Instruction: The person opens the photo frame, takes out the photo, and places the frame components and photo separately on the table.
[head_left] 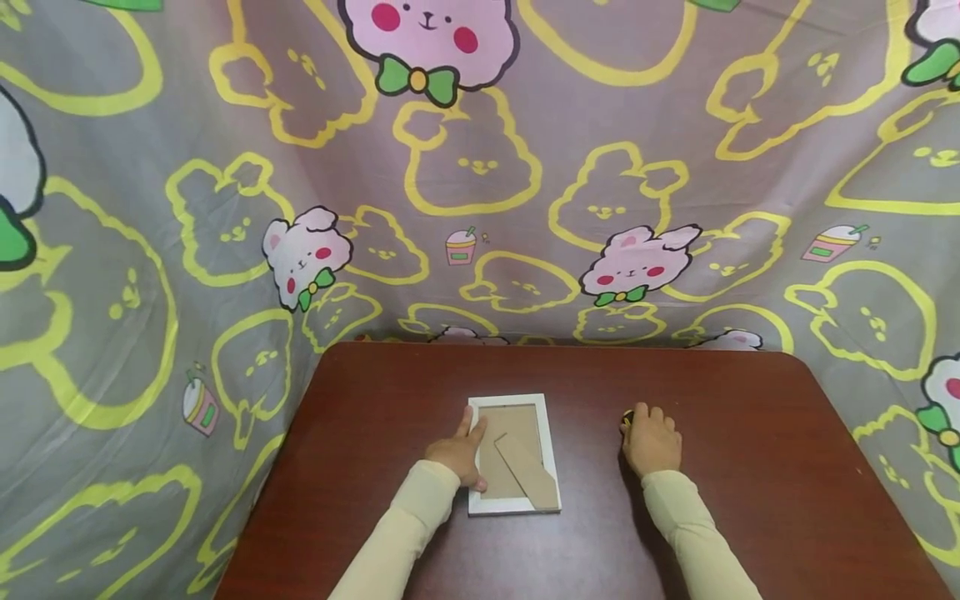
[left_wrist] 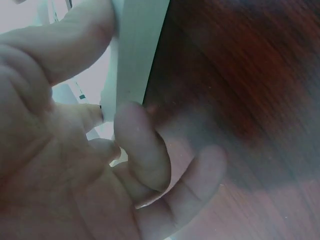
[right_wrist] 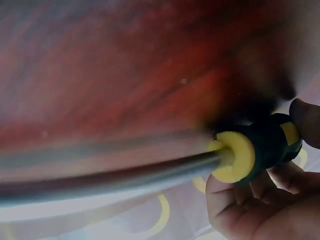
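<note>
A white picture frame [head_left: 552,450] lies back side up on the brown table, its brown backing board and stand leg [head_left: 525,471] showing. At its left side my left hand [head_left: 456,454] holds the edge, with the thumb and a finger over the frame. Close up in the left wrist view, other fingers curl beside the white edge [left_wrist: 137,50]. Right of the frame, apart from it, my right hand [head_left: 654,442] grips a screwdriver. In the right wrist view its black and yellow handle [right_wrist: 270,142] sits between thumb and fingers, and its metal shaft [right_wrist: 115,177] runs left; the tip is out of view.
The brown table [head_left: 360,433] has rounded far corners. Behind it and along both sides hangs a grey cloth [head_left: 525,192] printed with yellow outlines and pink rabbits, close to the table's edges.
</note>
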